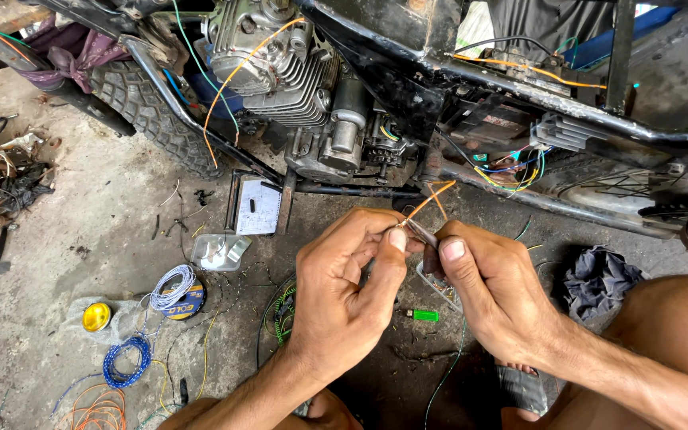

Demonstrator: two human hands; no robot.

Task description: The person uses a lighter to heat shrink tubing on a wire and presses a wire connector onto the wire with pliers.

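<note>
My left hand [344,287] pinches the end of a thin orange wire [431,195] between thumb and forefinger. That wire runs up toward the stripped motorcycle frame [519,95]. My right hand [491,291] grips a small metal tool [425,239], which looks like a cutter or stripper, with its tip against the wire where my left fingers hold it. Both hands meet in the middle of the view, just below the engine [296,72]. The tool's lower part is hidden behind my right thumb and palm.
On the concrete floor at left lie a coil of white wire on a spool [175,291], a blue wire coil [127,360], orange wire [97,410], a yellow tin [95,316] and a clear plastic tray [220,251]. A green lighter [424,315] lies under my hands. A grey rag [599,279] lies right.
</note>
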